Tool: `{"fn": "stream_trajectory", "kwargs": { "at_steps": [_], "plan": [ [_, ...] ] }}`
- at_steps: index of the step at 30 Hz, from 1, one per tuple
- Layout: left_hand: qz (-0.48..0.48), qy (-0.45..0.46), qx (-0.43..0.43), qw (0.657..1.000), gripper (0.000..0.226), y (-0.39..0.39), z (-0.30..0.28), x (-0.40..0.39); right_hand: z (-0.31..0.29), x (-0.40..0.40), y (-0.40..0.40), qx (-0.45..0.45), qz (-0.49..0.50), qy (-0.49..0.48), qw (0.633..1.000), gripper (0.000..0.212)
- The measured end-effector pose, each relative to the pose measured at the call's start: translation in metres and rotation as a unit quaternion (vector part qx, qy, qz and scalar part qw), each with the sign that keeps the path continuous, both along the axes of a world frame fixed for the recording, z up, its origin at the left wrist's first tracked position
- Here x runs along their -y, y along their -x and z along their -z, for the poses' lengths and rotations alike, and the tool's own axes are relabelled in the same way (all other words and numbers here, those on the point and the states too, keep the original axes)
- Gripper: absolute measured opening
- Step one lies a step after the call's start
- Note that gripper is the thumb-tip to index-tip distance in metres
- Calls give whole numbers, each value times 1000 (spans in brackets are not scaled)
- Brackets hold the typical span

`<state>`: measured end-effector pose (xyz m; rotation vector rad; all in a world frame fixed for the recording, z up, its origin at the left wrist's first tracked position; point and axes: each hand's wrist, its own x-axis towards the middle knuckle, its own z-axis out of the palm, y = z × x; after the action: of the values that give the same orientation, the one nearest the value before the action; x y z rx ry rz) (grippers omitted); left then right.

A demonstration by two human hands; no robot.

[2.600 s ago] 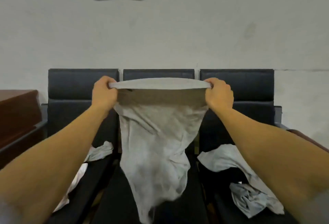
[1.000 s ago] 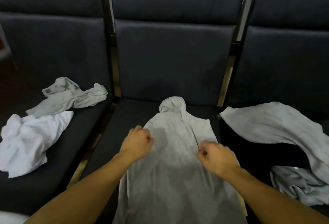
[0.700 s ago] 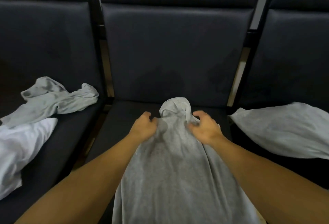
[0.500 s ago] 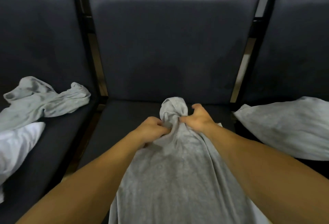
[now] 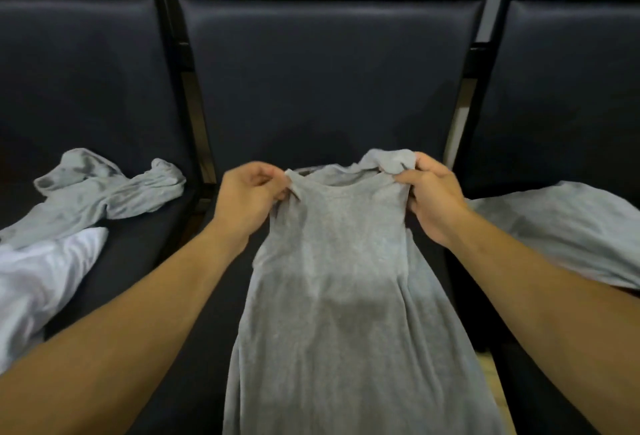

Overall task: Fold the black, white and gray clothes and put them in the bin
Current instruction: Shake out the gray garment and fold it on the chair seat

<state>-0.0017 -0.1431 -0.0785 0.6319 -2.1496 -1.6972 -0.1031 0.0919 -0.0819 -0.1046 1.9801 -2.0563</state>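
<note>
Spread lengthwise down the middle black padded seat [image 5: 322, 95]: long gray knit shirt [image 5: 341, 282], hem running off toward the camera. Left hand [image 5: 247, 197] pinching the left shoulder corner, right hand [image 5: 433, 197] clenched round a bunch of cloth at the right shoulder, collar stretched between. Best now: pull both corners level and taut, flatten that bunched lump on the right, lay the top edge flat before folding. Waiting on the left seat, crumpled gray garment [image 5: 104, 192] and white cloth [image 5: 41, 282]; on the right seat, another gray piece [image 5: 568, 234]. No bin in sight.
</note>
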Motion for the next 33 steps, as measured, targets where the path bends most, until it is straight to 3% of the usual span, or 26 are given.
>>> {"fn": "stream_trajectory", "kwargs": {
  "at_steps": [2, 3, 6, 9, 12, 13, 17, 20, 22, 25, 26, 30, 33],
  "plan": [
    [79, 77, -42, 993, 5, -38, -13, -6, -3, -31, -30, -67, -65, -35, 995, 23],
    [147, 110, -22, 983, 5, -64, -14, -10, 2, -50, -50, -93, -116, -80, 986, 22],
    [356, 179, 158, 904, 8, -136, 9, -23, 38, -109, -105, -115, -236, -257, 930, 40],
    [409, 235, 260, 843, 20, -172, 49, -38, 74, -141, -144, -88, -262, -282, 919, 41],
    [445, 363, 310, 758, 63, -174, 71, -43, 93, -142, -149, -129, -279, -370, 877, 36],
    [435, 398, 312, 745, 72, -172, 74, -42, 94, -140, -148, -138, -285, -398, 861, 39],
    [380, 461, 325, 733, 90, -159, 88, -32, 97, -125, -144, -146, -317, -471, 810, 67],
    [342, 465, 350, 738, 101, -145, 96, -22, 102, -110, -135, -149, -294, -490, 807, 68],
    [293, 432, 339, 783, 102, -132, 96, -19, 103, -94, -123, -141, -252, -486, 825, 68],
    [182, 328, 271, 886, 81, -109, 86, -21, 98, -65, -106, -110, -219, -498, 832, 68],
    [170, 326, 259, 893, 77, -100, 85, -23, 96, -56, -99, -98, -210, -508, 829, 66],
    [211, 415, 295, 835, 59, -81, 89, -36, 91, -32, -86, -80, -190, -553, 807, 34],
    [213, 408, 268, 846, 29, -84, 98, -36, 92, -31, -84, -68, -168, -500, 847, 26]
  ]
}}
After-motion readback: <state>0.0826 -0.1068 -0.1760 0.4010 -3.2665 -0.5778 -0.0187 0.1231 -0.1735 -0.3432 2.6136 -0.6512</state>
